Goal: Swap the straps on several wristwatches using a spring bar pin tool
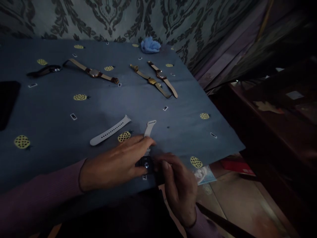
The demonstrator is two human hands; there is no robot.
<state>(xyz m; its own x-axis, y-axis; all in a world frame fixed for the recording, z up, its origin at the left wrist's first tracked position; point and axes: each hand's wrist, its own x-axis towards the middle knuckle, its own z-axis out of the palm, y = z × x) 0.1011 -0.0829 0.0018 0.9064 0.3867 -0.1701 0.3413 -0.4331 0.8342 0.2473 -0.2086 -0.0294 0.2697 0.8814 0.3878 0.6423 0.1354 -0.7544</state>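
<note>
Near the table's front edge, my left hand (116, 162) holds a dark smartwatch body (146, 164) between its thumb and fingers. A white strap piece (150, 128) with a slotted end sticks out beyond those fingers. Just to the right, my right hand (179, 186) is closed, its thumb pressed to the curled fingers; whatever they pinch is too small and dark to make out. A separate white strap (110, 131) with a row of holes lies flat, up and left of the watch.
Farther back on the blue tablecloth (128, 99) lie a dark watch (44, 70), a brown-strapped watch (94, 73), a gold watch (152, 81) and another strapped watch (161, 74). A blue cloth (150, 45) sits by the wall. A black object (8, 102) is at left.
</note>
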